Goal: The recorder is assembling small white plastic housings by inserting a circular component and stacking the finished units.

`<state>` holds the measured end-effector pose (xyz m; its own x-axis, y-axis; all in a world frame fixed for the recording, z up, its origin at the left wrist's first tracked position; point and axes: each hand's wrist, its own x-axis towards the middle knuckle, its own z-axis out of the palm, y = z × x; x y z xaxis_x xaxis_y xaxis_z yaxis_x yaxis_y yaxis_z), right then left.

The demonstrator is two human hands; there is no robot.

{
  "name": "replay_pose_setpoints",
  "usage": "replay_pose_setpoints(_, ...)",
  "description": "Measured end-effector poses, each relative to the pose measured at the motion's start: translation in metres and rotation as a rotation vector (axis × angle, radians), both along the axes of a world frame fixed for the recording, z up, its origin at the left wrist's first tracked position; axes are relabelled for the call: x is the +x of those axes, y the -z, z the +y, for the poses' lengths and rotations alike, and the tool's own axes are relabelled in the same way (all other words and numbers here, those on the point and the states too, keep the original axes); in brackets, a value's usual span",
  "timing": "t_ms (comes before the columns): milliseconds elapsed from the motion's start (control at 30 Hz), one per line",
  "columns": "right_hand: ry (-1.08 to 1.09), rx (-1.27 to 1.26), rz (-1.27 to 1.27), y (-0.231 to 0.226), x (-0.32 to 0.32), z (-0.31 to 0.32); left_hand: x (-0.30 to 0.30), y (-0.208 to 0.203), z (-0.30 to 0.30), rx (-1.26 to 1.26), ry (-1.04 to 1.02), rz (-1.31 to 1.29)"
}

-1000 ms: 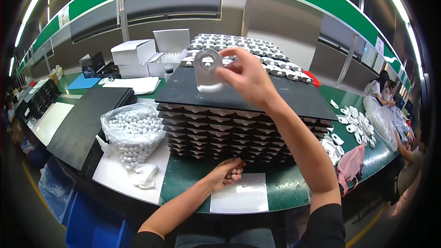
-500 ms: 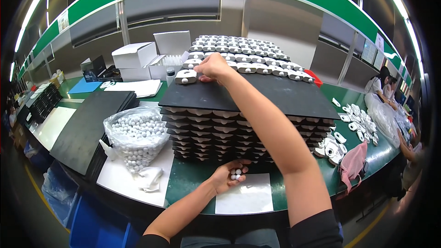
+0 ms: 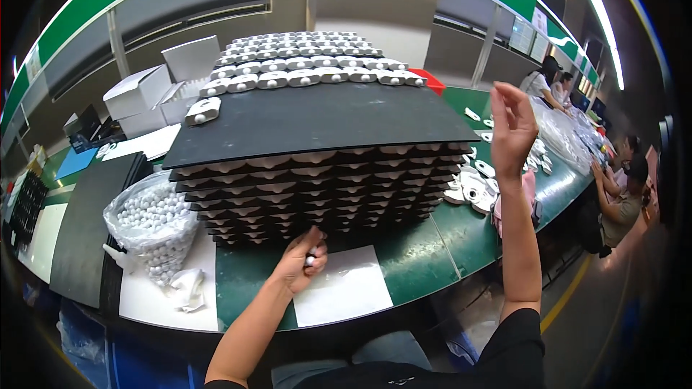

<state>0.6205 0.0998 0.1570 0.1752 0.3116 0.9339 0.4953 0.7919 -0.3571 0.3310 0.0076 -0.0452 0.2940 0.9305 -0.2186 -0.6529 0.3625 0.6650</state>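
Note:
Small white balls (image 3: 310,260) show between the curled fingers of my left hand (image 3: 300,262), low in front of the stack of black boards (image 3: 328,194). My right hand (image 3: 513,130) is raised at the right of the stack, its fingers loosely bent and apart, with nothing visible in them. Beneath and beyond it lie loose white plastic parts (image 3: 476,189). On the top board (image 3: 324,119), rows of white oval parts (image 3: 303,77), each with a ball at its front, fill the far portion. One such part (image 3: 202,111) sits alone nearer, at the left edge.
A clear plastic bag of white balls (image 3: 153,209) stands left of the stack. A white sheet (image 3: 342,287) lies by my left hand. Black boards (image 3: 90,227) and white boxes (image 3: 140,94) are farther left. Co-workers (image 3: 620,198) sit at the right beside plastic bags (image 3: 559,137).
My right hand has left the part at the top board's left edge and swung right, over the loose parts. My left hand has closed further around its balls. The view has turned right.

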Motion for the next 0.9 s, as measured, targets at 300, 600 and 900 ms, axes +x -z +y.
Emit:
replay_pose_setpoints(300, 0.242, -0.767, -0.844, 0.193, 0.115, 0.031, -0.001, 0.003, 0.004, -0.038, 0.007, -0.111)
replay_pose_setpoints(600, 0.354, -1.068, -0.647, 0.180, 0.095, -0.052, -0.002, 0.000, -0.003, 0.051, 0.016, -0.082)
replay_pose_setpoints(900, 0.125, -0.948, -0.743, 0.146, 0.060, -0.081, 0.000, -0.009, -0.004, 0.087, -0.008, -0.048)
